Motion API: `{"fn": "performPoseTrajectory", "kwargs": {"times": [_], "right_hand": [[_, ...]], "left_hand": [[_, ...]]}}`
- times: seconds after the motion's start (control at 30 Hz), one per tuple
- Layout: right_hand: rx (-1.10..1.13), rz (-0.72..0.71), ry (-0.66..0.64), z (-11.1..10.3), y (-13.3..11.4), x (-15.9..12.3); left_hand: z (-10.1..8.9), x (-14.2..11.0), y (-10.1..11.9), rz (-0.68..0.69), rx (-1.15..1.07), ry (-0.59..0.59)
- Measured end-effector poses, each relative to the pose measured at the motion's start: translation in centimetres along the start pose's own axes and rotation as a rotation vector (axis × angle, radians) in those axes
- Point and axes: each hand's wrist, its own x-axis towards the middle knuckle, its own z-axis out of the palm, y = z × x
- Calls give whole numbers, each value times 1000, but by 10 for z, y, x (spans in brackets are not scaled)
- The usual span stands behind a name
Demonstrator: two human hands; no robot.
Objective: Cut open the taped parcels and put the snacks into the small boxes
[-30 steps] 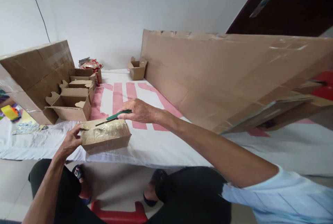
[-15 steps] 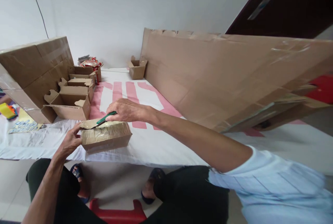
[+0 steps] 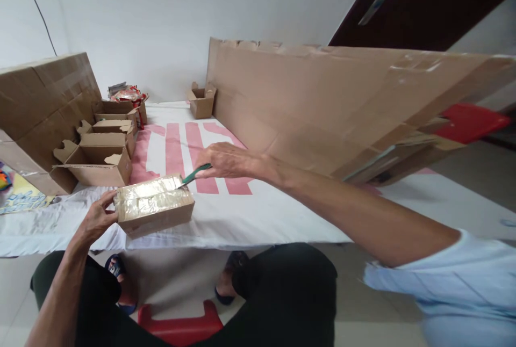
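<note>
Clamping a taped box [image 3: 155,199], left hand [image 3: 98,215] sits near open cartons [image 3: 99,175] — right hand [image 3: 226,161] grips what seems a green cutter [image 3: 195,173].

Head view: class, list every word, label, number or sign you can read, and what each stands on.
None can be read.
Yellow sheet: bluish lettering, too blurred.
Red packets: any print is too small.
Pink shapes on the white cloth: possibly lettering, cannot tell.
Taped box at the left hand: no legible lettering.

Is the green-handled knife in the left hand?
No, the right hand grips the green-handled knife, while the left hand holds the left end of the taped cardboard box.
</note>
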Motion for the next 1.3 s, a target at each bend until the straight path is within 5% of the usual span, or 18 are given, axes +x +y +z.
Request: {"fn": "performPoseTrajectory", "kwargs": {"times": [0.13, 0.27, 0.4, 0.53, 0.63, 0.8, 1.0, 1.3], "right_hand": [[58, 57, 108, -6, 25, -40], [279, 181, 409, 16, 47, -77], [411, 379, 627, 98, 58, -102], [288, 589, 573, 193, 52, -115], [117, 676, 495, 229, 45, -121], [93, 580, 630, 227, 31, -107], [739, 292, 673, 213, -25, -62], [908, 278, 651, 197, -76, -47]], "left_hand": [[1, 1, -1, 34, 25, 3], [3, 0, 0, 41, 7, -19], [5, -2, 3, 55, 8, -28], [5, -4, 4, 61, 41, -31], [4, -5, 7, 69, 66, -46], [6, -9, 15, 79, 107, -60], [5, -14, 11, 20, 135, -35], [1, -17, 2, 67, 219, -84]]}}
